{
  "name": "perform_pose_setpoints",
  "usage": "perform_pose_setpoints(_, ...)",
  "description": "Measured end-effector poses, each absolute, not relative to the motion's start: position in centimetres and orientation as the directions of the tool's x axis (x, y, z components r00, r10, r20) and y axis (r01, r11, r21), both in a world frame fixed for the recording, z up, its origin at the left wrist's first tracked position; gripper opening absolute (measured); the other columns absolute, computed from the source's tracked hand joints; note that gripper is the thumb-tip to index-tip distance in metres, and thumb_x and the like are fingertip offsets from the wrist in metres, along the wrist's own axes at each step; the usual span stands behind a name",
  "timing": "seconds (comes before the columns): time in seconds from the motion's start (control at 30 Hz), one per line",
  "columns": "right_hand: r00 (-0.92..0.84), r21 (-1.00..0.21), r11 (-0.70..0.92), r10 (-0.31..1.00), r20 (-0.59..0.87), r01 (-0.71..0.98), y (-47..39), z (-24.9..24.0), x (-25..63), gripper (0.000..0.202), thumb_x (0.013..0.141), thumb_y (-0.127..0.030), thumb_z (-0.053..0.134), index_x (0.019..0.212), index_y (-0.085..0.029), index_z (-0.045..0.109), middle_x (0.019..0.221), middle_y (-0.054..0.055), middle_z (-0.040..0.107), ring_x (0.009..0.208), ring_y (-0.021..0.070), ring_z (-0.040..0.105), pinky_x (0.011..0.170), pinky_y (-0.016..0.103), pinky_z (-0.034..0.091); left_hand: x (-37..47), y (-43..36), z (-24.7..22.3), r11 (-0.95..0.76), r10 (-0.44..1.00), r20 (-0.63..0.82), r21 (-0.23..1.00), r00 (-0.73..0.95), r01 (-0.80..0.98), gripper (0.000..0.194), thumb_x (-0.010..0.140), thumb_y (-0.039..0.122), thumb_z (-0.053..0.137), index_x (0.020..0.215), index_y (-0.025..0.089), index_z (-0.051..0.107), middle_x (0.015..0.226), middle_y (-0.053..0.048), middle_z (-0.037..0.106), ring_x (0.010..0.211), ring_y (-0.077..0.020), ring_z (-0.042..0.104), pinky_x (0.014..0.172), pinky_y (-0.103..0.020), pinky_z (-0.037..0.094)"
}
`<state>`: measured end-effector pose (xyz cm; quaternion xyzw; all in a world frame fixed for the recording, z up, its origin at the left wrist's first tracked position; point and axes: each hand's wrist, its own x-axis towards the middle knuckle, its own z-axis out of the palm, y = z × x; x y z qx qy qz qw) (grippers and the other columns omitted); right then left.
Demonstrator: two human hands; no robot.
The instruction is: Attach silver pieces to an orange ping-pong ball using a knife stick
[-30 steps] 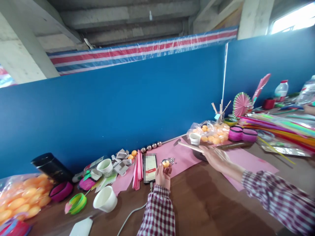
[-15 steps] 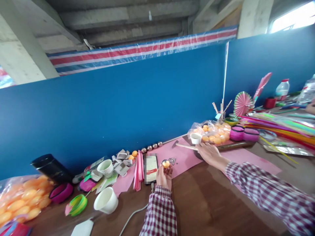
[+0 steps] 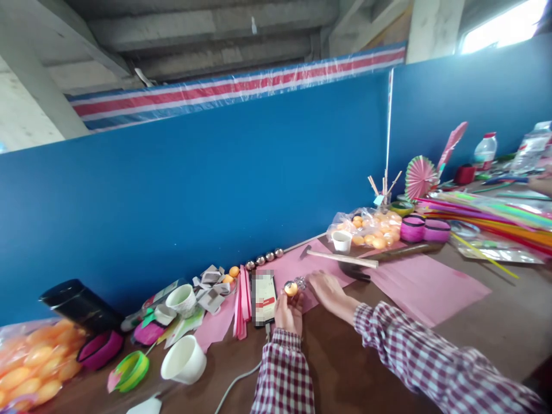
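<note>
My left hand (image 3: pixel 288 313) is closed around an orange ball (image 3: pixel 291 288) with a shiny metallic part on top, just right of a phone (image 3: pixel 264 299). My right hand (image 3: pixel 328 289) reaches in from the right, low over the pink paper's front edge. Its fingertips are beside the small shiny pieces (image 3: pixel 301 282) next to the ball; whether they touch or grip any is hidden. Behind my right hand, a hammer (image 3: pixel 342 257) with a pale handle lies on the pink paper (image 3: pixel 284 267).
Metallic balls (image 3: pixel 260 260) line the blue partition. White cups (image 3: pixel 184 359), a black cylinder (image 3: pixel 80 307) and a bag of orange balls (image 3: pixel 37 365) stand left. Another ball bag (image 3: pixel 371 229) and colourful strips (image 3: pixel 495 215) lie right. A person's hand (image 3: pixel 541 185) shows far right.
My right hand has left the hammer's handle and moved left and nearer, beside the small shiny pieces. My left hand still holds the ball. The view has shifted slightly.
</note>
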<state>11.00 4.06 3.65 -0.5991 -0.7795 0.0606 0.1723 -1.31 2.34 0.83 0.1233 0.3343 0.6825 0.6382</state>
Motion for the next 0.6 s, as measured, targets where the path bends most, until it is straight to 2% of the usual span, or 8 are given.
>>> perform_pose_setpoints(0.17, -0.237, -0.281, 0.288, 0.951, 0.200, 0.916, 4.1, 3.4, 11.1, 0.028, 0.086, -0.018, 0.034, 0.089, -0.015, 0.061, 0.088, 0.009, 0.061, 0.081, 0.0177, 0.052, 0.068, 0.025, 0.035, -1.4, 2.6, 0.5, 0.040, 0.956, -0.253, 0.620, -0.151, -0.783, 0.012, 0.077, 0.017, 0.050, 0.084, 0.013, 0.059, 0.077, -0.008, 0.065, 0.067, -0.0153, 0.063, 0.061, -0.026, 0.052)
perform_pose_setpoints(0.33, -0.277, -0.257, 0.326, 0.938, 0.210, 0.910, 3.6, 3.4, 11.5, 0.026, 0.085, -0.016, 0.035, 0.093, -0.016, 0.060, 0.093, 0.010, 0.060, 0.084, 0.0202, 0.052, 0.068, 0.026, 0.035, -1.5, 2.3, 0.8, 0.041, 0.966, -0.220, 0.646, -0.134, -0.762, 0.025, 0.077, 0.017, 0.051, 0.102, 0.019, 0.057, 0.082, -0.007, 0.065, 0.069, -0.0147, 0.064, 0.062, -0.025, 0.051)
perform_pose_setpoints(0.6, -0.369, -0.210, 0.408, 0.907, 0.202, 0.888, 4.3, 2.6, 12.4, 0.026, 0.083, -0.011, 0.035, 0.087, -0.014, 0.060, 0.088, 0.011, 0.060, 0.079, 0.0197, 0.053, 0.063, 0.026, 0.036, -1.3, 2.2, 0.6, 0.013, 0.972, -0.188, 0.645, -0.142, -0.764, 0.029, 0.074, 0.016, 0.055, 0.103, 0.017, 0.057, 0.086, -0.008, 0.066, 0.073, -0.0159, 0.064, 0.072, -0.031, 0.050)
